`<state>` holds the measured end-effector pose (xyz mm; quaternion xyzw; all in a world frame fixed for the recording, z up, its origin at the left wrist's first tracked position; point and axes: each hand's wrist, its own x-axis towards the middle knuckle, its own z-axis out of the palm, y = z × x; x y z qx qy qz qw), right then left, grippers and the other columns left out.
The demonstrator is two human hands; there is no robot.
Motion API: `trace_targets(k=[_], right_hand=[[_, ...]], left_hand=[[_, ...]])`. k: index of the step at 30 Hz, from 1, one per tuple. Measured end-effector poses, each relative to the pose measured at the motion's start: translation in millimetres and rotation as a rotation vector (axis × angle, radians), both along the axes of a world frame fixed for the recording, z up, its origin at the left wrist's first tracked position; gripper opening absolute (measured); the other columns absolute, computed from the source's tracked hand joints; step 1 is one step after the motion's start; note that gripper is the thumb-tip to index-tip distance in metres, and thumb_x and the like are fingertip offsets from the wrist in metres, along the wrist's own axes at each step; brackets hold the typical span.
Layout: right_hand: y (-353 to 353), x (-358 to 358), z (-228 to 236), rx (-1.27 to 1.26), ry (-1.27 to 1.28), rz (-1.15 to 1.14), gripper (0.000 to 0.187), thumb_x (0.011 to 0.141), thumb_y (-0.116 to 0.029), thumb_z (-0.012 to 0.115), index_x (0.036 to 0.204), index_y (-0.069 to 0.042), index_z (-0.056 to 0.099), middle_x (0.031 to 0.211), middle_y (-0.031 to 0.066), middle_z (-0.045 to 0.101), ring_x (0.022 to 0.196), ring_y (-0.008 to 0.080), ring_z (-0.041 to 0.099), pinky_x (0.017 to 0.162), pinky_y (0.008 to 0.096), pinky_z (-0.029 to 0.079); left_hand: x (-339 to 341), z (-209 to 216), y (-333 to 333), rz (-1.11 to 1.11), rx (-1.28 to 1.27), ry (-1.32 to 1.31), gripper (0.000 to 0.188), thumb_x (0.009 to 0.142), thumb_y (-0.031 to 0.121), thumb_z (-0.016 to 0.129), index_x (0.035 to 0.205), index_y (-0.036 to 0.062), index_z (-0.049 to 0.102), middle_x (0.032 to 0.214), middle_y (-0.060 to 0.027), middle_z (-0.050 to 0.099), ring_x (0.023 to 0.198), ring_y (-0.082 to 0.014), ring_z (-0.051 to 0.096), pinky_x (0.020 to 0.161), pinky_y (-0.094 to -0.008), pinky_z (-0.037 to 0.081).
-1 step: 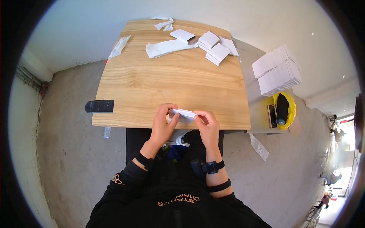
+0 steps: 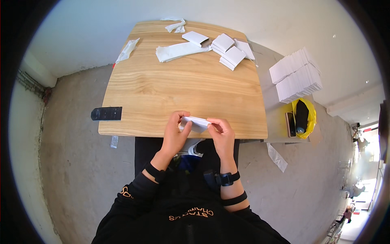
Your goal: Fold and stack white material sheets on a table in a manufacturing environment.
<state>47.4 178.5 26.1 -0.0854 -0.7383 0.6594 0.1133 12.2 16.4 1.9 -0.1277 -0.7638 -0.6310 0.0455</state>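
Both hands hold a small white card box (image 2: 196,123) at the near edge of the wooden table (image 2: 174,89). It looks partly flattened, with a narrow gap along its near side. My left hand (image 2: 175,132) grips its left end, the thumb at the opening and the fingers behind. At the right end, my right hand (image 2: 220,134) pinches a corner between thumb and fingers. Farther back on the table lie a stack of flat white strips (image 2: 178,52), a white box with a dark open end (image 2: 196,38) and several more white boxes (image 2: 232,56).
A black strap-like piece (image 2: 107,113) overhangs the table's left edge. Crumpled white scraps (image 2: 129,49) lie at the far left. On a lower surface to the right stand stacked white cartons (image 2: 295,75), a phone (image 2: 290,124) and a yellow bag (image 2: 312,118) holding a dark bottle.
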Motion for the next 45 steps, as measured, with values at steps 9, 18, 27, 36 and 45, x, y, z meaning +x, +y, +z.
trace_targets(k=[9, 18, 27, 36, 45], right_hand=[[-4, 0, -4, 0.051, 0.093, -0.028, 0.016, 0.085, 0.003, 0.061, 0.1, 0.0, 0.066, 0.102, 0.0093, 0.062, 0.093, 0.0165, 0.064, 0.073, 0.0239, 0.053], [-4, 3, -9, 0.228, 0.218, -0.047, 0.018, 0.084, 0.004, 0.062, 0.1, -0.001, 0.067, 0.108, 0.0133, 0.063, 0.096, 0.0195, 0.064, 0.074, 0.0261, 0.056], [-8, 6, -14, 0.278, 0.24, -0.058, 0.019, 0.082, 0.002, 0.066, 0.101, -0.003, 0.067, 0.111, 0.0125, 0.062, 0.094, 0.0193, 0.066, 0.073, 0.0272, 0.058], [-7, 4, -14, 0.272, 0.279, -0.068, 0.018, 0.083, -0.002, 0.066, 0.101, -0.005, 0.067, 0.108, 0.012, 0.064, 0.085, 0.0207, 0.066, 0.07, 0.0278, 0.054], [-6, 6, -9, 0.531, 0.311, -0.109, 0.02, 0.082, -0.003, 0.067, 0.101, -0.008, 0.069, 0.108, 0.0116, 0.061, 0.088, 0.023, 0.066, 0.072, 0.0297, 0.054]], left_hand=[[8, -15, 22, 0.053, 0.31, -0.364, 0.033, 0.091, 0.009, 0.052, 0.123, 0.0038, 0.043, 0.11, -0.0064, 0.047, 0.103, -0.0138, 0.043, 0.094, -0.0267, 0.034], [4, -10, 27, 0.069, 0.253, -0.362, 0.039, 0.087, 0.007, 0.048, 0.124, -0.0022, 0.039, 0.118, -0.015, 0.042, 0.111, -0.0222, 0.042, 0.098, -0.0324, 0.034], [6, -3, 16, 0.008, 0.275, -0.398, 0.036, 0.089, 0.007, 0.044, 0.124, -0.0006, 0.041, 0.117, -0.0129, 0.044, 0.114, -0.0211, 0.042, 0.101, -0.0312, 0.031], [3, 7, 16, 0.023, 0.195, -0.383, 0.033, 0.09, 0.01, 0.04, 0.121, 0.0006, 0.046, 0.117, -0.0124, 0.049, 0.114, -0.0219, 0.044, 0.102, -0.0304, 0.03], [-4, 6, 14, 0.022, 0.246, -0.406, 0.043, 0.087, 0.01, 0.039, 0.126, -0.0023, 0.05, 0.127, -0.0167, 0.054, 0.123, -0.025, 0.045, 0.105, -0.0324, 0.031]])
